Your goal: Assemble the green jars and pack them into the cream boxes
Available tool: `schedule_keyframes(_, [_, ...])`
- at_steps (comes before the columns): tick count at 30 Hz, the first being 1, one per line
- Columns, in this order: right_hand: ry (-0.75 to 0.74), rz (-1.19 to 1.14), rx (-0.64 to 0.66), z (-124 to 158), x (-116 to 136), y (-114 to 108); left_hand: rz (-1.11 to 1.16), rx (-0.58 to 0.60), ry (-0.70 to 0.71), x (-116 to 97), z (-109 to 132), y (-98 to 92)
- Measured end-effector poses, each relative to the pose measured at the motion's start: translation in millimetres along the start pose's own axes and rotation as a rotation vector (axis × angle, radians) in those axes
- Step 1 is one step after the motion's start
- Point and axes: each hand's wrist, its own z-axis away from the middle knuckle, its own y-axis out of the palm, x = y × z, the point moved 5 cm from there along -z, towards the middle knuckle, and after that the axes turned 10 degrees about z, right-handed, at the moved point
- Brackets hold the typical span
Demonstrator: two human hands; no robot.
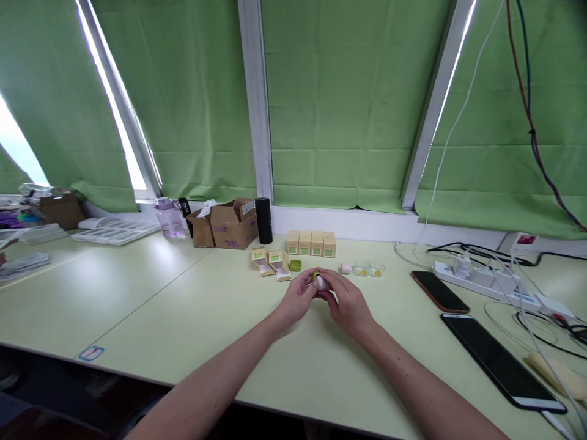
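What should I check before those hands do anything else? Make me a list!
1. Both hands on the little things: ok. The left hand and right hand meet around a green piece and a white piece.
2. Those two pieces joined together: cannot tell. Fingers cover too much.
3. Every little box closed: not ok. The two open boxes gape, behind them stand four closed boxes.
4. Green container in sight: ok. The green container sits beside the open boxes.
5. Phones out of the way: ok. Both phones lie off to the right.
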Motion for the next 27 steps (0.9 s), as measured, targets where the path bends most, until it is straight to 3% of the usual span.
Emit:
schedule_keyframes(15, [-0.063,0.032,-0.030,-4.3,1.9,-4.0,-0.075,-0.077,0.078,-0.1,0.0,6.2])
schedule_keyframes(27, [-0.043,0.043,-0.008,2.4,-0.4,1.4,-0.062,0.009,0.033,-1.7,5.5,8.8])
